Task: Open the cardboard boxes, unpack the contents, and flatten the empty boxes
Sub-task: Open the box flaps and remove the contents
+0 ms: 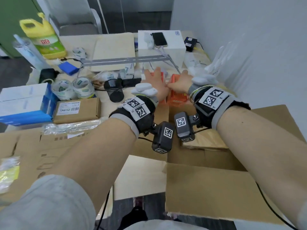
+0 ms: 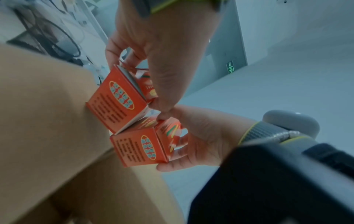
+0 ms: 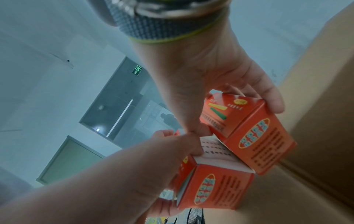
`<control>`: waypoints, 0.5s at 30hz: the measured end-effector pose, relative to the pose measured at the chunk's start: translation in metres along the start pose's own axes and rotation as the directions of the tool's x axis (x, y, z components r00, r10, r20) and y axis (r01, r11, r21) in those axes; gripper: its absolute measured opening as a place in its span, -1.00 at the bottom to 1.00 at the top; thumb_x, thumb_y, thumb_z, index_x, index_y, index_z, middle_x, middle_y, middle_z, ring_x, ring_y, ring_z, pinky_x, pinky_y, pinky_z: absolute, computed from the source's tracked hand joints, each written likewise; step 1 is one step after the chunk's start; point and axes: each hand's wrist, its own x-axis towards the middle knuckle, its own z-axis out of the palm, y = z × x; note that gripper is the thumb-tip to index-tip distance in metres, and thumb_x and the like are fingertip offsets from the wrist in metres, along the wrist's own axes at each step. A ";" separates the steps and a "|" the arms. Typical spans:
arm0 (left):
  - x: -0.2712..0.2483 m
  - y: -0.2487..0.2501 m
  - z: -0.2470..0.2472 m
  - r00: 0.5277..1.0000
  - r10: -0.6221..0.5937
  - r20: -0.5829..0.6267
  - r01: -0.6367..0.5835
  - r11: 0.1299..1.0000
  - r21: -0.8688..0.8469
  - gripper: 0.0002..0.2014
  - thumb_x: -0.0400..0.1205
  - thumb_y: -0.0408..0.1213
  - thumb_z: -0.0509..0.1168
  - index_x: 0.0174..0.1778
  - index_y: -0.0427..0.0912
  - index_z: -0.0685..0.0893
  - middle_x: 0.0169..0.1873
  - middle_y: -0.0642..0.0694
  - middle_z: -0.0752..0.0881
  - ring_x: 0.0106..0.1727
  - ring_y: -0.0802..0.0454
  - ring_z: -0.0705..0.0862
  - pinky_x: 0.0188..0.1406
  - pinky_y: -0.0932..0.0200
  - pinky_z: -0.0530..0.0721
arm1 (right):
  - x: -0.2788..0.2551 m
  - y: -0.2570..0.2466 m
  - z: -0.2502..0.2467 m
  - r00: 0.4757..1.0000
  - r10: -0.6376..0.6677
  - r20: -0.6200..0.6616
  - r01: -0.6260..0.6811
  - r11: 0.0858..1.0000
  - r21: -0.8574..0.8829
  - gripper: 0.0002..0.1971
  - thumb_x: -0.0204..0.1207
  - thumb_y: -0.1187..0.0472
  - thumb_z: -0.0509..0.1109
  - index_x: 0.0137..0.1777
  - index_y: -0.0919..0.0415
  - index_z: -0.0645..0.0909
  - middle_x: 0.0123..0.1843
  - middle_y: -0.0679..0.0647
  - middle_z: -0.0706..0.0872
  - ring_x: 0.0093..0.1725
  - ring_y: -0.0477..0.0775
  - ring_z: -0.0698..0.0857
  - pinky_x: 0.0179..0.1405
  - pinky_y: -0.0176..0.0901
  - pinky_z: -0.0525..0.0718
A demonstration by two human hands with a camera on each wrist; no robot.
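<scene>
Two bare hands reach forward over an open cardboard box point(image 1: 207, 185), each holding a small orange carton. The open cardboard box sits at the near edge of the worktop point(image 1: 109, 108), its flaps folded outward.

Just beyond the box's far flap, the left hand point(image 1: 155, 83) grips one small orange carton point(image 2: 119, 100), thumb on one side and fingers point(image 2: 113, 53) curled round the other. Right beside it, the right hand point(image 1: 180, 83) grips a second orange carton point(image 3: 249, 128) the same way, thumb and fingers point(image 3: 272, 97) wrapped round opposite faces. The two cartons touch at one edge, and the two thumbs meet between them. Both cartons rest against a brown cardboard flap in the wrist views.

To the left of the open box lies flattened cardboard point(image 1: 29, 155) with a clear plastic wrapper point(image 1: 69, 127) on it. Farther from the box are a sealed brown parcel point(image 1: 78, 110) with a label, a black mesh pen cup point(image 1: 114, 90), two rolls of tape point(image 1: 73, 88), a yellow detergent jug point(image 1: 44, 37), and a white box point(image 1: 166, 47) with a phone point(image 1: 159, 39) on top.
</scene>
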 end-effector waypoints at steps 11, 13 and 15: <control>0.105 -0.097 -0.004 0.995 -0.078 -0.060 0.082 0.994 0.067 -0.46 0.62 -0.09 0.23 0.52 -0.07 0.31 0.46 -0.27 0.33 0.25 -0.33 0.57 0.15 -0.06 0.54 | 0.118 -0.071 0.093 1.000 -0.003 0.007 0.004 0.994 -0.106 -0.29 0.53 -0.03 0.38 0.55 0.28 0.21 0.44 0.25 0.49 0.42 0.27 0.49 0.35 0.01 0.50; 0.123 -0.110 0.006 0.993 -0.110 -0.037 0.113 0.990 0.090 -0.53 0.66 -0.10 0.21 0.49 -0.09 0.35 0.48 -0.28 0.32 0.26 -0.30 0.58 0.09 0.02 0.49 | 0.137 -0.073 0.107 0.999 0.018 0.039 -0.012 0.988 -0.154 -0.29 0.54 -0.05 0.35 0.57 0.26 0.20 0.46 0.25 0.48 0.41 0.26 0.51 0.33 0.00 0.50; 0.127 -0.119 0.013 0.991 -0.130 0.004 0.130 0.989 0.075 -0.54 0.65 -0.14 0.25 0.46 -0.11 0.38 0.44 -0.26 0.36 0.26 -0.25 0.57 0.03 0.06 0.45 | 0.145 -0.070 0.118 0.996 0.017 0.083 0.000 0.979 -0.204 -0.35 0.58 -0.03 0.31 0.56 0.27 0.21 0.43 0.23 0.51 0.38 0.24 0.54 0.20 -0.05 0.50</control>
